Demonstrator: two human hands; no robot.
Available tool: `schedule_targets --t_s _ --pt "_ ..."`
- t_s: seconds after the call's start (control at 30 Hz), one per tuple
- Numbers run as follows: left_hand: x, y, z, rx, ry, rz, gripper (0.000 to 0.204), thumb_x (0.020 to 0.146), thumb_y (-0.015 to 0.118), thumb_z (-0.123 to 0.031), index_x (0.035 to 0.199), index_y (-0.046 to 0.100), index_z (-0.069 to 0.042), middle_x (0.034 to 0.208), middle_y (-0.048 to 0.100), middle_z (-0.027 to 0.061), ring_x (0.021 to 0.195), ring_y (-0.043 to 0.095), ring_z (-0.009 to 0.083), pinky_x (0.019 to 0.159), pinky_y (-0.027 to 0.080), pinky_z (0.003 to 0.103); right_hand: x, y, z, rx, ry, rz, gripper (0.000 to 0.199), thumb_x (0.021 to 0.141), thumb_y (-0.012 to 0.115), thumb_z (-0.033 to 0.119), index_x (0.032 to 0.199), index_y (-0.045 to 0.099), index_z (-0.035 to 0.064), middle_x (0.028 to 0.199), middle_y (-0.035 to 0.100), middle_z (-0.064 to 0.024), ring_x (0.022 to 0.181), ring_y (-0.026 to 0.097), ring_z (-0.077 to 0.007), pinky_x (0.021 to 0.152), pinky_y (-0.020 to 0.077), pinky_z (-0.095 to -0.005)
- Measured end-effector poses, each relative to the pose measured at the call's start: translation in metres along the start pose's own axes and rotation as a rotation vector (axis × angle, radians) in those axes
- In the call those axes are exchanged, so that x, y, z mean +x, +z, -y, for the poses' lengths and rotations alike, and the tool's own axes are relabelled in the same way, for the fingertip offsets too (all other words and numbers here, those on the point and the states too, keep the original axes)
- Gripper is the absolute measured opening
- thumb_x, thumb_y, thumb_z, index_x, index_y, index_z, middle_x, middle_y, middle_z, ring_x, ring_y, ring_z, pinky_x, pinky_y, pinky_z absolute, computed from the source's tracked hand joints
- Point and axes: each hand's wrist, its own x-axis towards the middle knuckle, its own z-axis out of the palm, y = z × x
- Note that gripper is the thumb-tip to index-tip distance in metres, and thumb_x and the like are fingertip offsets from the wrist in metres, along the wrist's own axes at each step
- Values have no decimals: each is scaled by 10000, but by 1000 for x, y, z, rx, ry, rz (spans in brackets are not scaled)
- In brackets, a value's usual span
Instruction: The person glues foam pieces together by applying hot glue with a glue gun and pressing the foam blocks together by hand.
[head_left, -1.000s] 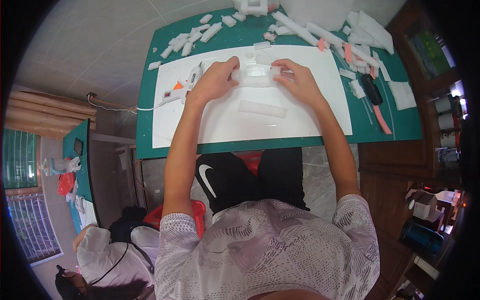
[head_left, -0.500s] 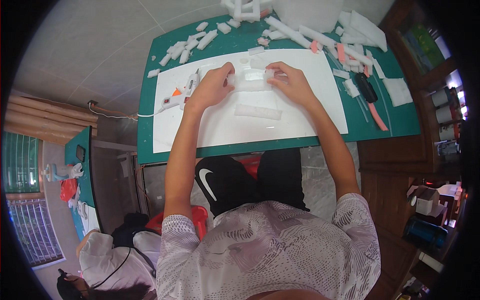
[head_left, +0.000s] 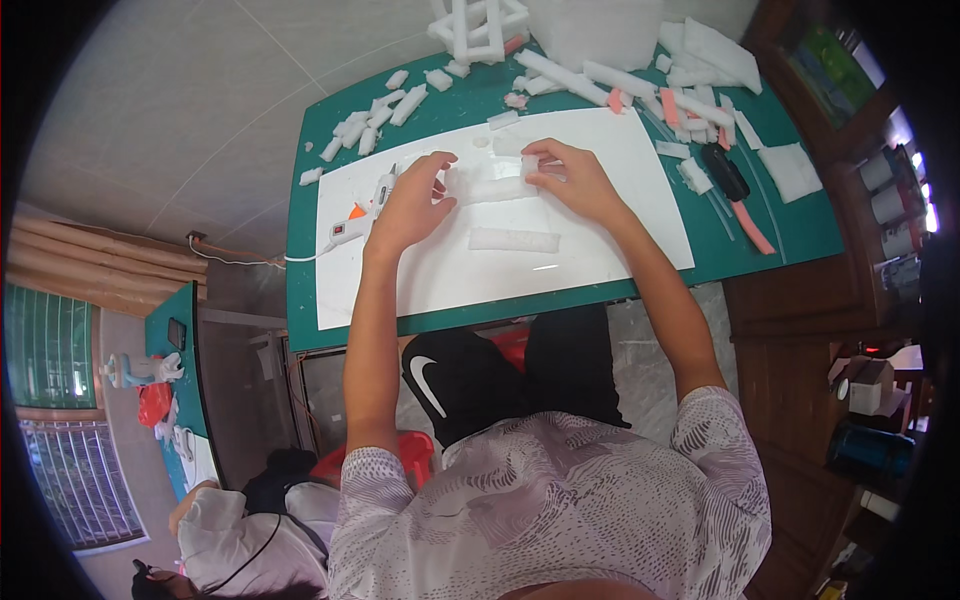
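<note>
My left hand (head_left: 410, 203) and my right hand (head_left: 570, 180) together grip a white foam bar (head_left: 497, 189) by its two ends, over the white sheet (head_left: 620, 235) on the green table (head_left: 800, 225). A second white foam bar (head_left: 514, 240) lies loose on the sheet just nearer to me. A white glue gun (head_left: 365, 207) with an orange tip rests on the sheet beside my left hand.
Several white foam offcuts (head_left: 375, 118) are scattered along the table's far edge, with a foam frame (head_left: 480, 25) at the back. A black and orange cutter (head_left: 735, 195) lies at the right. Another person (head_left: 225, 525) sits at the lower left. A wooden cabinet (head_left: 840, 110) stands to the right.
Both hands with the foam bar sit lower in the picture than before, as the view has shifted. The loose bar on the sheet has stayed where it was.
</note>
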Motion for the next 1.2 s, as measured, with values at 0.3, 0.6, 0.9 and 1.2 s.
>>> schedule_targets --t_s 0.3,0.6,0.9,1.2 --pt "-20 -3 -1 -71 92 -163 398 849 751 -22 1230 638 -32 1158 670 125 900 673 192 773 570 299 0 -2 1 0 2 12 365 887 746 135 1229 649 54 1179 708 -127 1076 696 -242 990 553 -353" --pt "-46 2 18 -124 19 -422 117 928 702 -103 978 703 2 831 683 72 679 600 152 608 471 279 -1 -1 3 -20 3 11 371 893 735 124 1246 647 54 1212 698 -129 1100 689 -248 996 552 -345" --pt "-30 34 0 -108 92 -358 360 911 667 -46 1270 638 -28 1124 682 138 769 626 206 660 518 313 0 -1 -1 -33 29 19 355 924 732 182 1259 658 93 1227 708 -129 1123 688 -268 998 544 -354" --pt "-25 41 1 -71 107 -373 367 905 657 -29 1270 624 -25 1105 677 150 792 633 247 742 526 347 0 -1 -2 -26 -29 14 344 918 733 170 1242 661 82 1186 718 -144 1099 697 -270 973 556 -353"
